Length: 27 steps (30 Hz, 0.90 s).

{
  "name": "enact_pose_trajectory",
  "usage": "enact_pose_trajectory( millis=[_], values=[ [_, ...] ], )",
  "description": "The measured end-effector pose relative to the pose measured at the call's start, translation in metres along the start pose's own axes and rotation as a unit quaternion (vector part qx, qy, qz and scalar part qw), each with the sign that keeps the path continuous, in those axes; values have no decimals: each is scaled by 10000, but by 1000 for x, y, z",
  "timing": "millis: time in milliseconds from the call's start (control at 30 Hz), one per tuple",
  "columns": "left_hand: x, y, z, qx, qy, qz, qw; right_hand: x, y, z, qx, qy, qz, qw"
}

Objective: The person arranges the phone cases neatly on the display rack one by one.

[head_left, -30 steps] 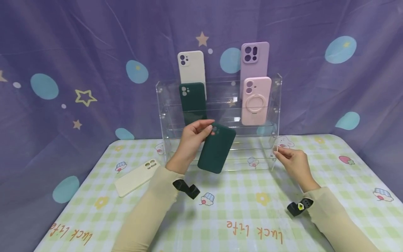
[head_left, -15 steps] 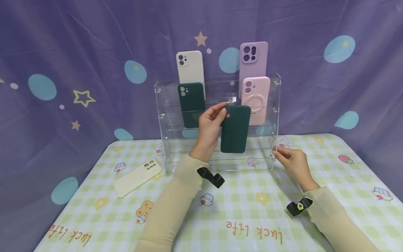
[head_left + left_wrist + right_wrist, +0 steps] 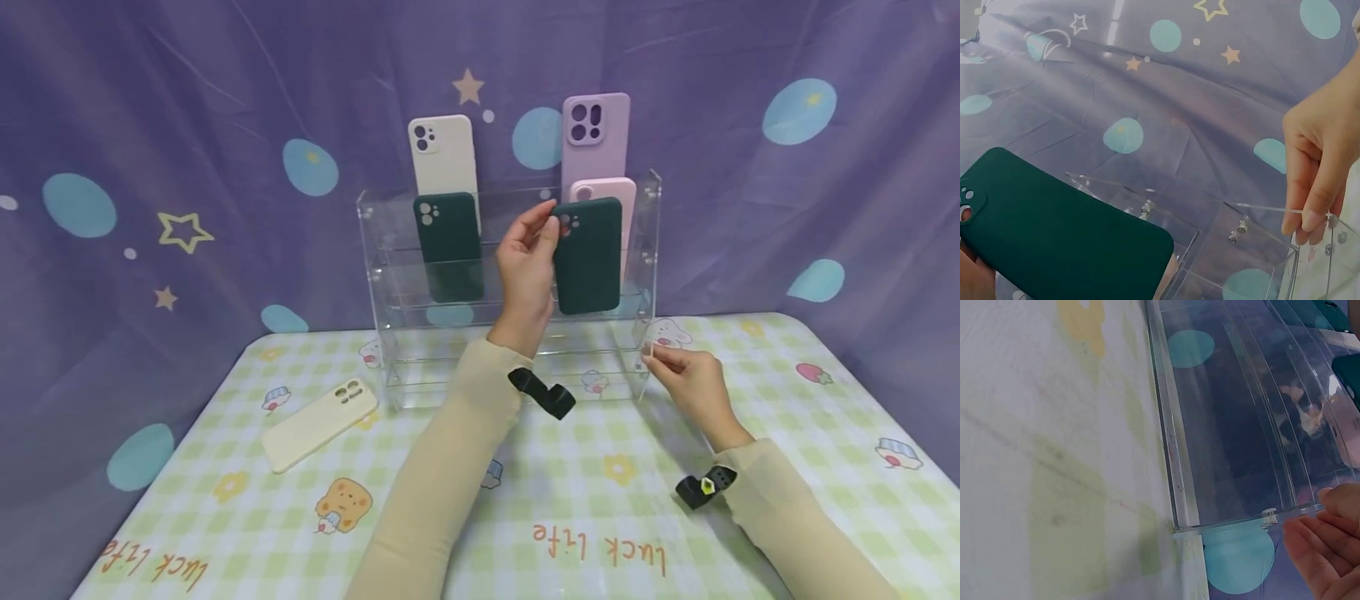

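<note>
My left hand (image 3: 525, 271) pinches a dark green phone case (image 3: 588, 258) by its upper left edge, near the camera cutouts. In the head view this case covers most of a pink phone case (image 3: 603, 187) on the clear acrylic stand (image 3: 372, 283). The left wrist view shows the same green case slanting across its lower left. Low on the stand, my right hand (image 3: 693, 387) holds the right side panel between thumb and fingers. A second dark green case (image 3: 450, 242) leans on the stand's left part, with a white case (image 3: 442, 154) behind it.
A purple phone case (image 3: 613, 146) stands at the stand's upper right. On the checked tablecloth (image 3: 585, 492), a cream phone case (image 3: 318, 425) lies left of the stand. A purple patterned curtain (image 3: 247, 92) hangs behind the table.
My left hand has carried the green case up and to the right, turning it nearly upright, until it stands before the pink one. My right hand has stayed on the panel.
</note>
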<state>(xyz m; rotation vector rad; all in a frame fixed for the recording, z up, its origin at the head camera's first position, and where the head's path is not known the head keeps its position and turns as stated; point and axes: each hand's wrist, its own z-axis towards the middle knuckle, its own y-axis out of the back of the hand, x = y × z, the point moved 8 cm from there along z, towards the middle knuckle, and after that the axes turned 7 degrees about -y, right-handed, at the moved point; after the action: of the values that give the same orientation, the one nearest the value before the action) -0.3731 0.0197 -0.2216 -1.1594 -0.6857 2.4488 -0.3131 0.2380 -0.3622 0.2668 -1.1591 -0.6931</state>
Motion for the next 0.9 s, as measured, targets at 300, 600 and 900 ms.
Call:
enact_pose_trajectory(
  millis=[300, 600, 900],
  values=[
    [13, -7, -7, -106, -43, 56, 9999, 0, 0, 0, 18, -3, 15, 10000],
    [29, -8, -20, 2, 10, 723, 9974, -2, 0, 1, 22, -57, -42, 10000],
    [40, -6, -27, -6, 330, 989, 9946, -2, 0, 0, 58, -85, 122, 9999]
  ],
)
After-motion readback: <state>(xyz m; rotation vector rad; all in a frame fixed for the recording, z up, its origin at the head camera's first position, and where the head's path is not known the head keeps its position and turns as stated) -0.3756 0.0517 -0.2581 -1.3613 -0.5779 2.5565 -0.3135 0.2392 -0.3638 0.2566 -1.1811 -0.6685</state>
